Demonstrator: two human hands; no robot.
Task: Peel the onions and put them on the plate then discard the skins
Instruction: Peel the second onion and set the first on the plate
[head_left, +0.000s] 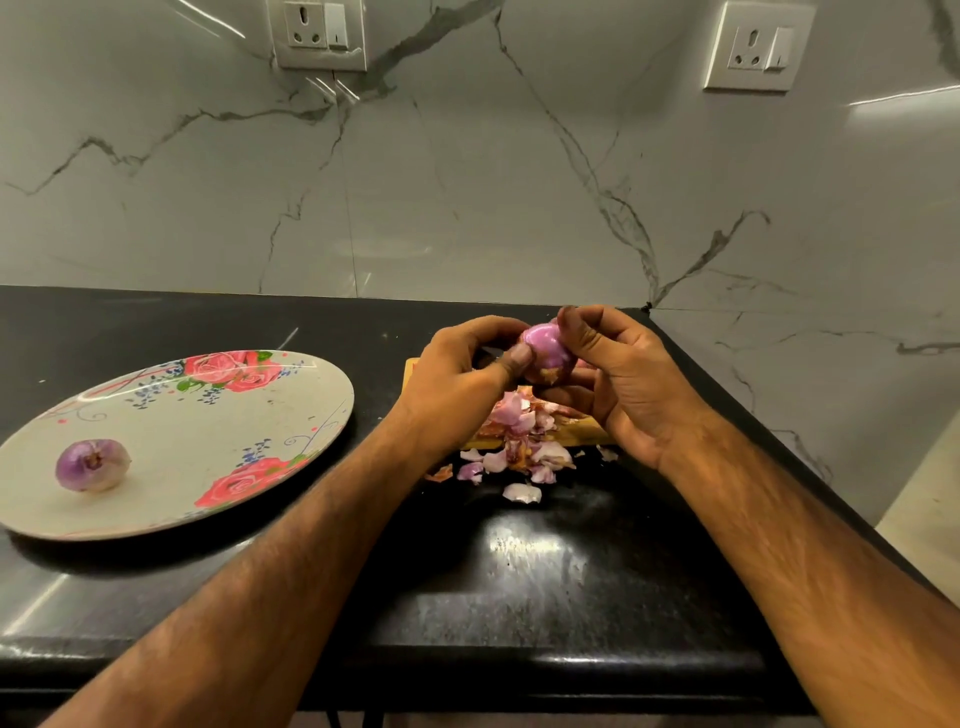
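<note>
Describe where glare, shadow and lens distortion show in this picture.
Head view: glare shines mid-foreground on the black counter and streaks the marble wall; the plate shadows the counter under its near rim; wide-angle distortion tilts the right-hand socket.

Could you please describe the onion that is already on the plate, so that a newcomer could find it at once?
At the left of the black counter lies a large oval plate printed with pink roses. Near its left edge sits a small purple onion. Unlike the other onion, held by the left hand and right hand, it lies alone and untouched.
</note>
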